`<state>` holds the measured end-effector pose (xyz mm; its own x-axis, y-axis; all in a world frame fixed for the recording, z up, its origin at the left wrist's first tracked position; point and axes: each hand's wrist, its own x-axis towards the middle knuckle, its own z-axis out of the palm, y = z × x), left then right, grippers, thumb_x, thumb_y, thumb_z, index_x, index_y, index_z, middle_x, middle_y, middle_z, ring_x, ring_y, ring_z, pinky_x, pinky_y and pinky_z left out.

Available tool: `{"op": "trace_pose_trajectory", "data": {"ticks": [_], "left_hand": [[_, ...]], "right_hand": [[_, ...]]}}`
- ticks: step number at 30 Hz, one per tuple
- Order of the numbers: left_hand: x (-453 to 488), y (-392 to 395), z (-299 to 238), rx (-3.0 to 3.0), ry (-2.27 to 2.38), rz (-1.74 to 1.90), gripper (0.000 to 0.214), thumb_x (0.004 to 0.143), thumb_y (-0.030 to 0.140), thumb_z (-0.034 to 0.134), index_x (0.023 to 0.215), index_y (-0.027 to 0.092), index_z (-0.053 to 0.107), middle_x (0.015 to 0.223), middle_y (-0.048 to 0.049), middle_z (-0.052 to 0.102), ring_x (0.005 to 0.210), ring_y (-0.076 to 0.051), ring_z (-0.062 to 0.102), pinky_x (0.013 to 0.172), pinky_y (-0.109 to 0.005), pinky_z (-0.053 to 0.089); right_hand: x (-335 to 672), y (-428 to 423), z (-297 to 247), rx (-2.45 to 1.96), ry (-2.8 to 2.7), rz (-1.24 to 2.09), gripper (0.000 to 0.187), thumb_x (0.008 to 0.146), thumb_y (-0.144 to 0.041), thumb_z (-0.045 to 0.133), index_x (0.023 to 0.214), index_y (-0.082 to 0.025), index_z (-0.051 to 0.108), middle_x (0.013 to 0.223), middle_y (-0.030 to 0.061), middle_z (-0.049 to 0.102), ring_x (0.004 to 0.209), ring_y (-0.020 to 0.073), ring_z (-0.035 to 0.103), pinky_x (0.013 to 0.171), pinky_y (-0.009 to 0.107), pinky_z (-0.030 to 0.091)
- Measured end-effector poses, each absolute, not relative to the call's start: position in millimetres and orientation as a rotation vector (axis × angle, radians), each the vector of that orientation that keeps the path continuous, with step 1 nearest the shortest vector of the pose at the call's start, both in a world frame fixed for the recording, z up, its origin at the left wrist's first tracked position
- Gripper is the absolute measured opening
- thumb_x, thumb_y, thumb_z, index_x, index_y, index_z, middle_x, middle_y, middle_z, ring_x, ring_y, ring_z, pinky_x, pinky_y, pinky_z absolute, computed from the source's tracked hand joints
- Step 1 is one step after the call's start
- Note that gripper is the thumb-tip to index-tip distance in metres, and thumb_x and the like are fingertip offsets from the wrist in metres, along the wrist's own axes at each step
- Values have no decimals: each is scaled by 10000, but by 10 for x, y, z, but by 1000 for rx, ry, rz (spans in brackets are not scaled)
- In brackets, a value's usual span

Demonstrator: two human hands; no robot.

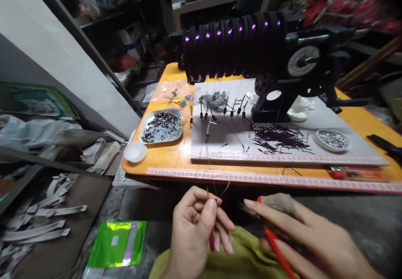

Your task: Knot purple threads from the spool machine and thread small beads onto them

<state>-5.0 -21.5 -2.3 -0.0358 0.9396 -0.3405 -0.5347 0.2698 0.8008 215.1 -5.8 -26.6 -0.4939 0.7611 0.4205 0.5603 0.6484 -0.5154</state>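
Note:
Low in the head view, my left hand [196, 224] pinches a thin purple thread [225, 189] and a fine dark pin between thumb and fingers. My right hand [301, 237] is beside it, closed round a red-handled tool [276, 245] whose tip points at the left fingers; motion blurs it. Both hands hover over my lap, covered in olive-green cloth [238, 258], just in front of the orange table [163, 155].
On the table lie a grey work board [282, 145] with a heap of dark purple strands [279, 138], a tray of dark small parts [162, 127], a round dish of metal bits [333, 139] and a black machine with coiled spools [238, 44]. A green foil packet [117, 243] lies on the floor.

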Motion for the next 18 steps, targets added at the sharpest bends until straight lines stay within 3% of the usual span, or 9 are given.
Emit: {"op": "trace_pose_trajectory", "data": {"ticks": [3, 10, 18], "left_hand": [[-53, -245, -17, 524, 1086, 1320, 378, 751, 473, 807, 758, 149, 612, 531, -5, 714, 316, -66, 581, 331, -89, 354], [-46, -261, 38, 516, 1161, 1372, 408, 707, 499, 828, 736, 146, 626, 514, -30, 708, 321, -73, 575, 350, -101, 350], [-78, -266, -32, 553, 1090, 1383, 343, 784, 445, 788, 768, 147, 617, 548, -27, 728, 336, -59, 596, 355, -68, 361]], "right_hand": [[1823, -68, -216, -873, -2248, 495, 506, 921, -126, 534, 1417, -229, 528, 961, 77, 694, 799, 163, 705, 694, 206, 595], [1749, -61, -266, -821, -2223, 524, 532, 908, -102, 554, 1430, -193, 508, 1054, 123, 695, 875, 185, 697, 739, 239, 591], [1678, -41, -180, -828, -2183, 702, 504, 906, -85, 548, 1386, -239, 541, 913, 46, 676, 718, 131, 676, 619, 181, 562]]}}
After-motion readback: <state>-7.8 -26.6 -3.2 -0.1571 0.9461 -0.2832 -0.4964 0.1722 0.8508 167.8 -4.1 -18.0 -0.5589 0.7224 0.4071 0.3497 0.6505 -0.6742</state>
